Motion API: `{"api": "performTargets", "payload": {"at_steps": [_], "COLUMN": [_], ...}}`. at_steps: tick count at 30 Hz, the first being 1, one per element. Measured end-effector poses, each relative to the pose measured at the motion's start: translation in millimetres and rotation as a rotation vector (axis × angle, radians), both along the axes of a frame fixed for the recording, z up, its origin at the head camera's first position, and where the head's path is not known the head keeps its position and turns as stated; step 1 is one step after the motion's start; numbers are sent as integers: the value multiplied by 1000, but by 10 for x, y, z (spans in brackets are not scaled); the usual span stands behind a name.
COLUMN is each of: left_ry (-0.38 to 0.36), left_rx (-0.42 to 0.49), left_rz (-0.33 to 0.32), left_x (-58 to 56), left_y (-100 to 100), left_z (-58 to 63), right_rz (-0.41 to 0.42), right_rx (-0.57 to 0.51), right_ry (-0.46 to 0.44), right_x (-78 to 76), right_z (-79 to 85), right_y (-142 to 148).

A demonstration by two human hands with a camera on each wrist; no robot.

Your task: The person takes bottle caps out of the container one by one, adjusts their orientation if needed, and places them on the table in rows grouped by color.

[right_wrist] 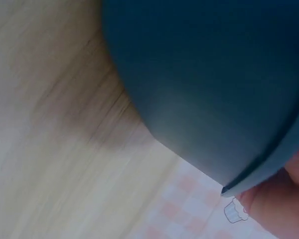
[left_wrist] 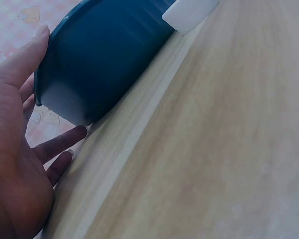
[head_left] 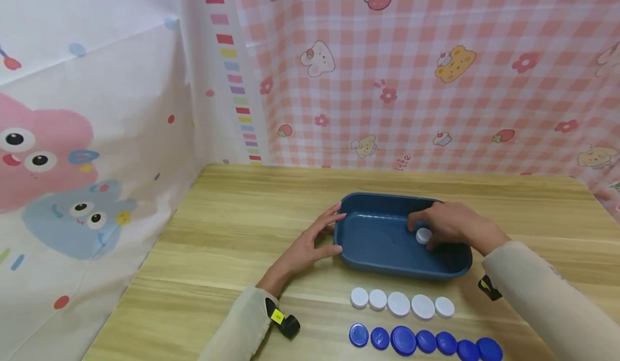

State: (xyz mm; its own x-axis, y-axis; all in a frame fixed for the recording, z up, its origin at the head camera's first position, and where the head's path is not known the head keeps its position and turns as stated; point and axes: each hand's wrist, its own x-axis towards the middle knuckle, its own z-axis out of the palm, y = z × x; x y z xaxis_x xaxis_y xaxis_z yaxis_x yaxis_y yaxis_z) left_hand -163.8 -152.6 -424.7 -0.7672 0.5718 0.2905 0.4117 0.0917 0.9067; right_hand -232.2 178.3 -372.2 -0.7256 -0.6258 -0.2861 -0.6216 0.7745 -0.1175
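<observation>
A dark blue plastic basin [head_left: 378,240] stands on the wooden table. My left hand [head_left: 310,242] touches its left end, fingers along the rim and thumb near the front corner. In the left wrist view the left hand [left_wrist: 15,134] has its fingers spread beside the outer wall. My right hand [head_left: 448,222] reaches over the right rim into the basin. Its bent finger and thumb pinch a white bottle cap [head_left: 423,236] near the basin floor. The right wrist view shows mainly the basin's outer wall [right_wrist: 204,89]; the cap is hidden there.
In front of the basin lies a row of several white bottle caps [head_left: 399,304]. Nearer to me is a row of several blue bottle caps [head_left: 403,340]. A checked pink cloth [head_left: 411,97] hangs behind the table, and a white printed cloth [head_left: 135,124] at the left.
</observation>
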Motion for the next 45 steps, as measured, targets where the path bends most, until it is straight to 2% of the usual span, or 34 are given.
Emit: {"api": "performTargets", "payload": {"at_steps": [5, 12, 16, 20, 26, 34, 39, 43, 45], "left_ry": [-4, -8, -10, 4, 13, 8, -2, -5, 17], "left_rx": [-12, -9, -4, 3, 0, -4, -16, -18, -24], "left_rz": [2, 1, 0, 3, 19, 16, 12, 21, 34], "left_x": [6, 5, 9, 6, -7, -10, 1, 3, -30], "left_y": [10, 18, 30, 37, 38, 34, 25, 20, 10], "left_z": [3, -2, -9, -18, -27, -25, -16, -13, -87], "right_rz": [-12, -25, 13, 71, 129, 234, 265, 286, 285], "right_rx": [-22, -75, -175, -296, -409, -524, -569, -586, -585], "right_ry": [-107, -139, -147, -146, -154, -105, -113, -146, -161], "right_x": [-18, -29, -22, 31, 190, 489, 692, 834, 901], "right_z": [-5, -35, -26, 77, 290, 386, 359, 261, 213], "right_y": [1, 28, 82, 164, 306, 535, 669, 748, 772]}}
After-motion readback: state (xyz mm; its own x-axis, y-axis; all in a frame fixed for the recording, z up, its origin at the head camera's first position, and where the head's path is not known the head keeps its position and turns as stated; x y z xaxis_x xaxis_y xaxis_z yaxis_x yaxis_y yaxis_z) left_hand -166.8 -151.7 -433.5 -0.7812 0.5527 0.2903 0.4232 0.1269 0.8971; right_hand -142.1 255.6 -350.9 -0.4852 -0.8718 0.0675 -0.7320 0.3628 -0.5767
